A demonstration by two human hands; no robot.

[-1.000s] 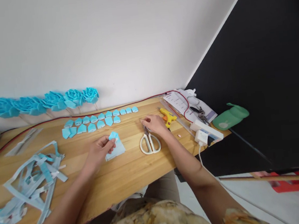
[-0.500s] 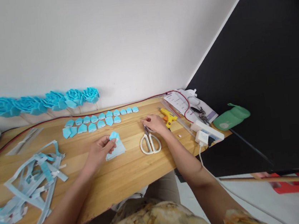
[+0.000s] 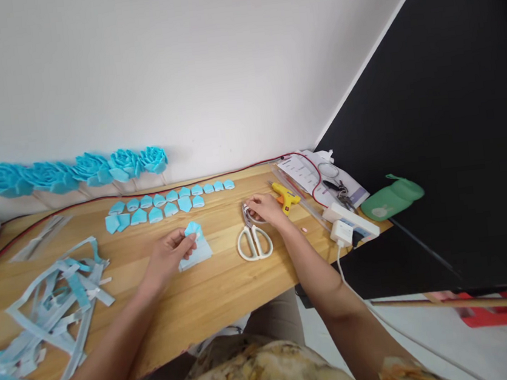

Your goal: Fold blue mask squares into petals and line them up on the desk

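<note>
My left hand [image 3: 167,256] pinches a folded blue petal [image 3: 192,228] between thumb and fingers. Beneath it lies a pale blue square sheet [image 3: 199,255] on the wooden table. Further right, my right hand [image 3: 264,207] is closed at the fingertips beside the blades of white-handled scissors [image 3: 255,248]. A small ring-shaped item shows partly under that hand; what its fingers pinch, if anything, I cannot make out. Two rows of folded blue petals [image 3: 159,199] lie beyond my hands.
Blue flowers on sticks [image 3: 92,169] lean against the wall. Cut blue strips [image 3: 67,296] lie in a heap at left. A yellow glue gun [image 3: 287,196], papers [image 3: 300,172], a power strip [image 3: 362,221] and a green bottle [image 3: 392,198] are at right.
My right hand has shifted slightly right, showing more of the scissor blades. The left hand keeps its pinch on the petal in nearly the same place.
</note>
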